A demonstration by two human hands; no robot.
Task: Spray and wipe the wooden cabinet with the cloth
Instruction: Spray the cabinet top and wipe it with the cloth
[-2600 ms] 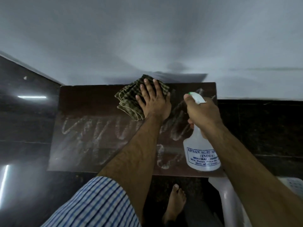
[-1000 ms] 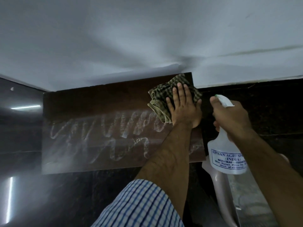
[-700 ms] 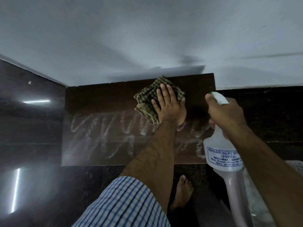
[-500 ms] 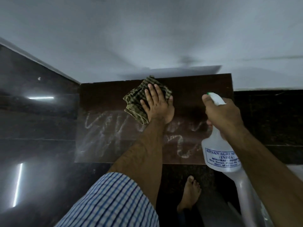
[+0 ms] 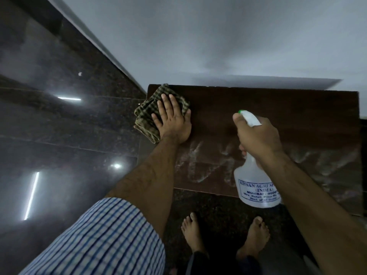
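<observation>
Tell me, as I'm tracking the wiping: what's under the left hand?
The cloth, pressed flat on the cabinet by the left hand. The wood beneath the cloth is covered and cannot be seen.

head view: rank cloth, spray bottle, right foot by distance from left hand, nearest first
1. cloth: under the left hand, at the left end of the cabinet.
2. spray bottle: to its right, in the right hand.
3. right foot: down on the floor.
</observation>
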